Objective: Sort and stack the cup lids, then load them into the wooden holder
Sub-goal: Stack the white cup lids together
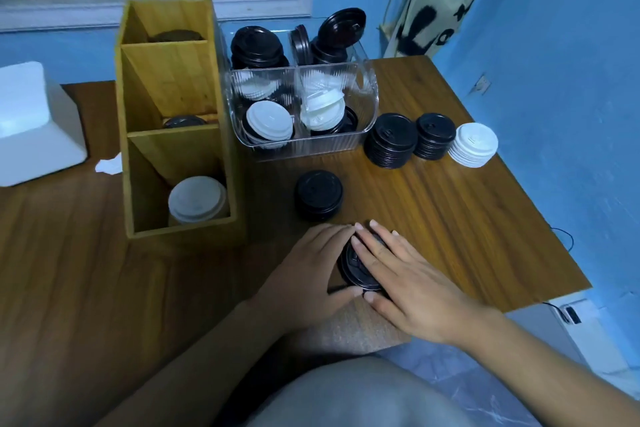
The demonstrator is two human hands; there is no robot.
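Presently left hand (311, 265) cups black lid stack (354, 265) near front edge of table (450, 218); right hand (401, 276) presses flat on top, fingers straight; lids likely light, slippery; grip stack's sides.

The wooden table (450, 218) stands against a blue wall (554, 97) fitted with a socket (482, 84). A white foam box (31, 125) sits at the table's left edge, with a paper scrap (108, 166) just beside it. A printed bag (440, 0) hangs on the wall beyond the far corner.
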